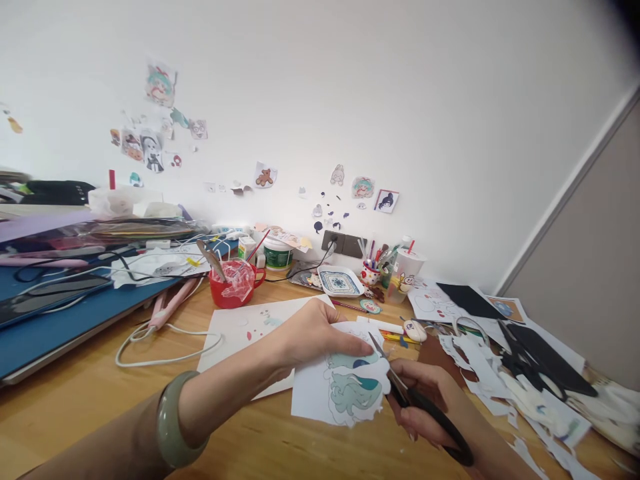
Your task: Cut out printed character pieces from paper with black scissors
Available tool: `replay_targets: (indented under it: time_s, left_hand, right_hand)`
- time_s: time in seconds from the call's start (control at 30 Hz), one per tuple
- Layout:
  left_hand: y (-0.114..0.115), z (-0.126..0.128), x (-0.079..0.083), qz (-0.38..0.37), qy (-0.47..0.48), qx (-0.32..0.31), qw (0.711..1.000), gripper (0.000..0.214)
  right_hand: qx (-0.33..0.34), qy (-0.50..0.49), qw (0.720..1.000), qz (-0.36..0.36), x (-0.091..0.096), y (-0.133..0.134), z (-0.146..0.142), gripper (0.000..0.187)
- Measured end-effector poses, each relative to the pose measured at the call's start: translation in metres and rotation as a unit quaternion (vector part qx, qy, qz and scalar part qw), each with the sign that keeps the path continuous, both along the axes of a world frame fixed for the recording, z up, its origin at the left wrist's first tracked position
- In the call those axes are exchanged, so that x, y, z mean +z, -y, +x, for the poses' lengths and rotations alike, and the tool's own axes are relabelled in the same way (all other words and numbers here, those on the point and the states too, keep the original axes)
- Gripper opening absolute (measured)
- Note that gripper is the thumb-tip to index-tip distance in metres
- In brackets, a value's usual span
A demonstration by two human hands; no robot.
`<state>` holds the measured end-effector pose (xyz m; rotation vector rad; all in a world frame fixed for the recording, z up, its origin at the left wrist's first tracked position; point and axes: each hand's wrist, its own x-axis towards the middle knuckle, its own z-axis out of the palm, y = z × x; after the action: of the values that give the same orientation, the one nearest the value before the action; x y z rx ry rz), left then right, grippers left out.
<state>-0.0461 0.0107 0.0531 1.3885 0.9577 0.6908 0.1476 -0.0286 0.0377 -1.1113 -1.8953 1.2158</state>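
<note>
My left hand [315, 333] pinches the top of a sheet of paper with a teal cartoon drawing [353, 393], thumb on the front. A green bangle [177, 420] circles that wrist. My right hand [425, 400] grips a pair of black-handled scissors [400, 390], whose blades are parted at the paper's right edge, near my left thumb. That edge of the paper is cut along the drawing's outline. Beneath my left hand lies a white sheet [230, 340] with small coloured pieces on it.
A red mug [235, 283], a patterned square dish [341, 281], a pen cup [370, 273] and a plastic drink cup [403, 277] stand at the back. Paper scraps [480, 360] and another pair of black scissors [530, 363] lie right. Cables and a pink hair straightener [173, 303] lie left.
</note>
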Motion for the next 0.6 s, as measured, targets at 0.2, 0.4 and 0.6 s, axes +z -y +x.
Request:
replay_targets:
  time_s: [0.2, 0.4, 0.6]
  left_hand:
    - [0.005, 0.002, -0.005, -0.027, 0.062, 0.007, 0.998, 0.022]
    - [0.011, 0.009, -0.015, -0.04, 0.126, -0.016, 0.991, 0.024]
    - [0.016, 0.014, -0.018, -0.071, 0.154, -0.005, 0.985, 0.026]
  right_hand:
    - [-0.028, -0.018, 0.999, -0.036, 0.003, 0.006, -0.001, 0.014]
    - [-0.027, -0.043, 0.995, -0.084, -0.002, 0.005, 0.006, 0.022]
    - [0.011, -0.076, 0.992, -0.097, -0.011, 0.004, 0.017, 0.044]
